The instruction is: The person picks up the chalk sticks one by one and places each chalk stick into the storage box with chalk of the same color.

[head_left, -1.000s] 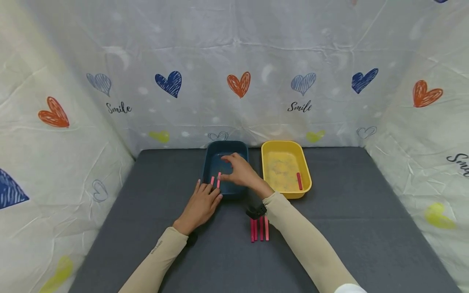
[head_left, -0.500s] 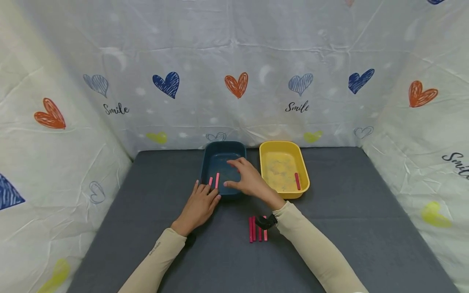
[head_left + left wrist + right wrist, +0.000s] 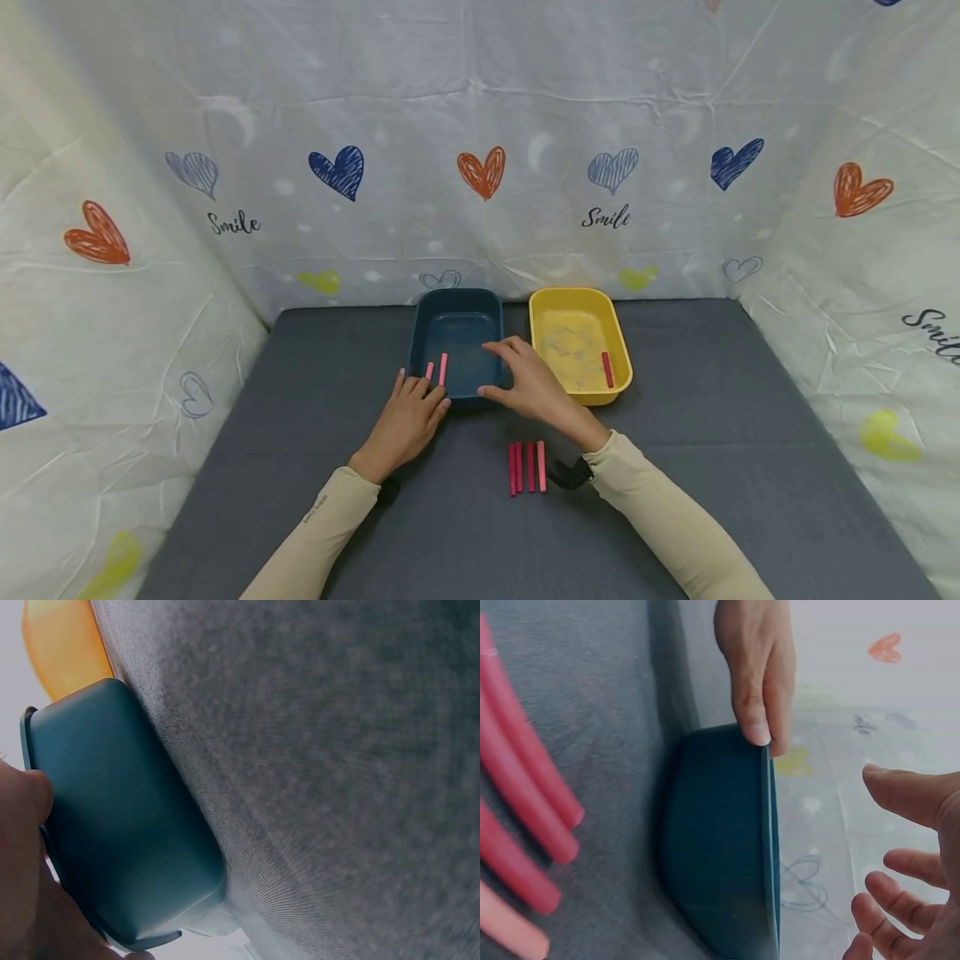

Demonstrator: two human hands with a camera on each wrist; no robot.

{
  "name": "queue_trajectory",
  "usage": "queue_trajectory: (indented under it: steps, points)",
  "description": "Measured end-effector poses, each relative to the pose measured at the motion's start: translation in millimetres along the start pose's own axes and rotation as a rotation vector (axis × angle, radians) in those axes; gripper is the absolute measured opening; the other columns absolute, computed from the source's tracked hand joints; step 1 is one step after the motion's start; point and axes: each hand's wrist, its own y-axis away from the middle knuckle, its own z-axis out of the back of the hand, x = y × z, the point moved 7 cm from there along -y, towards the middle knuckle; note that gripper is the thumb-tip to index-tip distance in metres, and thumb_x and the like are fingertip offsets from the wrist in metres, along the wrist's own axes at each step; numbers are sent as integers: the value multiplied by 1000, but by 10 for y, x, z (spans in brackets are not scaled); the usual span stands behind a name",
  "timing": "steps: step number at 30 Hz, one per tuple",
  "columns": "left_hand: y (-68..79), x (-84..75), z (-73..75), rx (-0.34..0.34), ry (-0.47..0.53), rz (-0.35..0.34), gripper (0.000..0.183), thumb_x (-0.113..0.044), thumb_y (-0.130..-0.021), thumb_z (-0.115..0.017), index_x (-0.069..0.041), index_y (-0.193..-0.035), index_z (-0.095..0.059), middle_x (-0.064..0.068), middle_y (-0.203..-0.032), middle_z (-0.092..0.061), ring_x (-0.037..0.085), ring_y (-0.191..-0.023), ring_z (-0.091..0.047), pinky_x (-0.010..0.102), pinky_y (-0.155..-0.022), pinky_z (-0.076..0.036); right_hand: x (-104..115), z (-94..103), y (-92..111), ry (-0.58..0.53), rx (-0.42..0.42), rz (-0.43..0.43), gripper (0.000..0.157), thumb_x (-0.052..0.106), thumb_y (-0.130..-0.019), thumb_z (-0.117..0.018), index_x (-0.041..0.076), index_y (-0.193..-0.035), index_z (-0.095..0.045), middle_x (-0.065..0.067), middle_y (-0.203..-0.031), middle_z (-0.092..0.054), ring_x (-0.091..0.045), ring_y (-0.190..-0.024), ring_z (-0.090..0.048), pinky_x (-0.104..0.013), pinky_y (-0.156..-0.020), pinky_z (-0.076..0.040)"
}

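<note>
My left hand (image 3: pixel 405 421) holds the front left rim of a dark blue plastic tray (image 3: pixel 459 333), fingers over the edge and thumb outside, as the right wrist view also shows. Two slim pink crayon-like sticks (image 3: pixel 443 369) lie inside that tray, partly hidden by the left fingers. Over the tray's right front corner hovers my right hand (image 3: pixel 536 387), its thumb and fingers spread apart with nothing between them. Nearer to me on the table, several similar sticks (image 3: pixel 531 467) lie side by side, crimson ones at left and a lighter pink one at right.
A yellow tray (image 3: pixel 566 333) stands just right of the blue one, with one dark red stick (image 3: pixel 607 369) inside. Both sit at the back of a grey cloth-covered table (image 3: pixel 697 375). Behind hangs a white sheet (image 3: pixel 408 100) printed with hearts.
My right hand has drawn away from the pink sticks, moving right and toward me across the blue tray, with fingers spread. The left hand stays at the rim.
</note>
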Motion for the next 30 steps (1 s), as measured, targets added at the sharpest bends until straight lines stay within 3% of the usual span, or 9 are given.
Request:
queue_trajectory:
  steps: [18,30]
  points:
    - [-2,15,7,-6,19,3,19,-30,-103,-50,-15,-105,-62,9,-103,-61,32,-111,-54,64,-114,-28,-296,132,404,-7,-29,-14,67,35,-84,-78,13,-141,-51,-9,-126,-55,-28,-103,-58,-41,-88,-51]
    - [-10,14,14,-15,41,0,19,-29,-103,-51,-14,-103,-62,10,-101,-60,32,-111,-54,65,-114,-27,-389,182,611,12,-35,-33,68,33,-81,-81,10,-139,-54,-8,-126,-56,-25,-113,-54,-44,-96,-49]
